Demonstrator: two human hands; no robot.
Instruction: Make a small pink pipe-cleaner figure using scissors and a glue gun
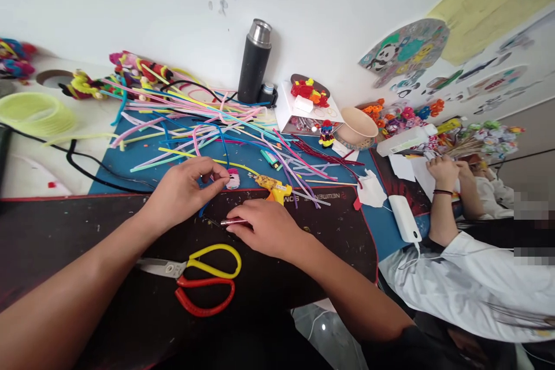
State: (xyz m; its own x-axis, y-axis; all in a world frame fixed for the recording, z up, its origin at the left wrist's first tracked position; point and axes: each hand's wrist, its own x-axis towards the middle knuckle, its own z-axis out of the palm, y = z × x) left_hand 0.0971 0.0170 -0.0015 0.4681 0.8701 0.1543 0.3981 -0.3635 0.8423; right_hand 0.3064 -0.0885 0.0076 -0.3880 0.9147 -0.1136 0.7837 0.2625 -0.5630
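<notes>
My left hand (186, 191) is closed in a pinch at a small pink and white piece (233, 179) with dark marks on it. A dark blue pipe cleaner (226, 153) runs behind those fingers. Just to the right and lower, my right hand (266, 226) is closed around a slim pinkish metallic tool (234, 221), pointing left; its exact kind is not clear. A yellow glue gun (273, 187) lies beyond the right hand. Scissors (208, 272) with one yellow and one red handle rest on the dark mat (277, 283), nearer to me.
Many coloured pipe cleaners (203, 121) spread across the back. A black thermos (255, 60), white box (286, 107) and bowl (358, 127) stand by the wall. A white power bank (404, 219) lies to the right, beside another person's arm (444, 208).
</notes>
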